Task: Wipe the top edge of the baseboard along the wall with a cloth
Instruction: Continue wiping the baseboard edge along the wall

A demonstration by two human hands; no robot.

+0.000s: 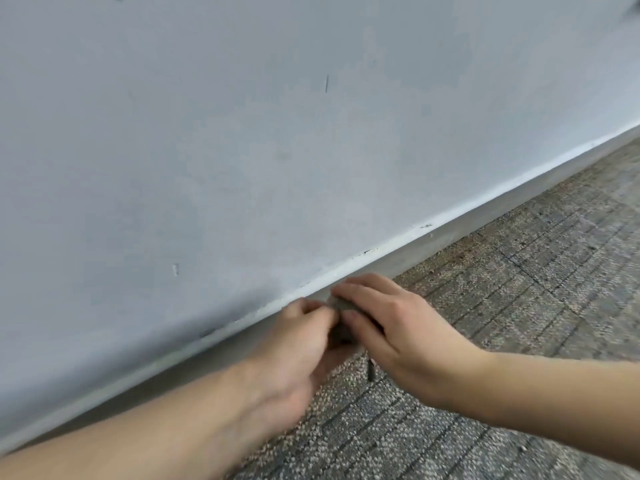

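A small grey cloth (pixel 343 329) sits bunched against the baseboard (pixel 485 211), mostly hidden by my two hands. My left hand (pixel 294 344) grips its left side with curled fingers. My right hand (pixel 391 327) lies over its top and right side, fingers reaching the baseboard's white top edge (pixel 398 242). A thin dark strip of the cloth (pixel 370 370) hangs down toward the carpet. The top edge runs diagonally from lower left to upper right and has dark specks.
A pale blue-grey wall (pixel 242 133) with a few small scuffs fills the upper frame. Grey patterned carpet (pixel 519 289) covers the floor at the right and bottom. My forearms enter from the bottom left and the right.
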